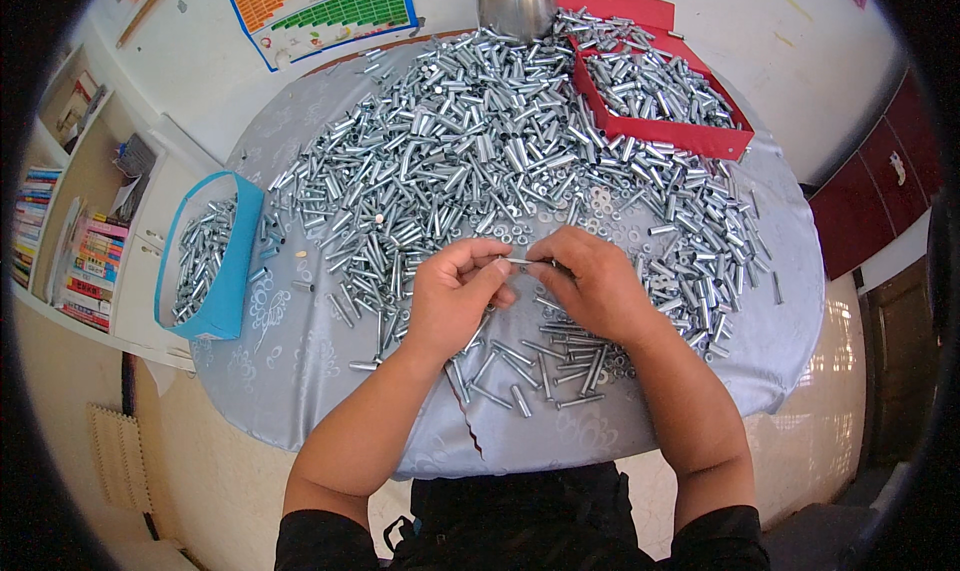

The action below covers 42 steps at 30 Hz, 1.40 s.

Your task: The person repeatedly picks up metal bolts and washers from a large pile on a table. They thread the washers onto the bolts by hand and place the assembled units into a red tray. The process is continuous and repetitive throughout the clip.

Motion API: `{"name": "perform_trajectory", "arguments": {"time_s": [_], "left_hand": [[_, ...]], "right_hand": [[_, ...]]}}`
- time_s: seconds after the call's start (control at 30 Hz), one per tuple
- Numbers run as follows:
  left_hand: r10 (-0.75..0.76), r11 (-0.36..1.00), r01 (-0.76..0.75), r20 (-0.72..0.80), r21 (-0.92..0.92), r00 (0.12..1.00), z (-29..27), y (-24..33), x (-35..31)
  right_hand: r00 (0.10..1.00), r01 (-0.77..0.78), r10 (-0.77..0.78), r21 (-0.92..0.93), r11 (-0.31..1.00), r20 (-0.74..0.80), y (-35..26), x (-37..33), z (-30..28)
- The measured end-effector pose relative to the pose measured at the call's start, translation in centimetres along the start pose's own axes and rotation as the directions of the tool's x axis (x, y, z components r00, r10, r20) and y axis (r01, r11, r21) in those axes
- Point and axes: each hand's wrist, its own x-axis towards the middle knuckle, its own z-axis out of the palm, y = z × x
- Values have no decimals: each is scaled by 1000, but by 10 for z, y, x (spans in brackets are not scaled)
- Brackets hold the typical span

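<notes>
In front of me both hands meet over the table and pinch a thin silver bolt (517,262) between them. My left hand (455,296) has thumb and forefinger closed on one end, its other fingers curled. On the opposite end, the fingertips of my right hand (597,283) are closed, and they partly cover it. Beyond my fingers spreads a large heap of silver bolts and metal sleeves (450,131). Flat washers (600,206) lie just past my right hand. Several loose bolts (520,366) are scattered below my hands.
A blue box (235,271) of metal parts stands at the left edge of the round, grey-clothed table (300,391). A red box (680,136) holding more parts sits at the back right, beside a steel pot (516,6). Bookshelves (95,241) stand on the left.
</notes>
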Motion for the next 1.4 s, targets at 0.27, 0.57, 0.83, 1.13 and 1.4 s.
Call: {"name": "perform_trajectory", "arguments": {"time_s": [0.27,0.57,0.83,1.13,1.4], "left_hand": [[20,999,-22,-59,-38,998,-5,0,1],[11,999,-13,-60,-34,998,-5,-1,2],[1,999,-3,-59,-32,998,-4,-1,2],[5,1000,-6,-52,-24,999,-5,-2,3],[-7,994,1,-56,-108,998,-6,-1,3]], "right_hand": [[924,-352,381,-462,814,-33,16,-3,-52],[867,-297,455,-520,801,206,19,-12,-71],[926,-111,182,-222,969,332,27,-10,-55],[984,-127,118,58,990,136,25,-2,-30],[879,-422,446,708,566,168,16,4,-21]]}}
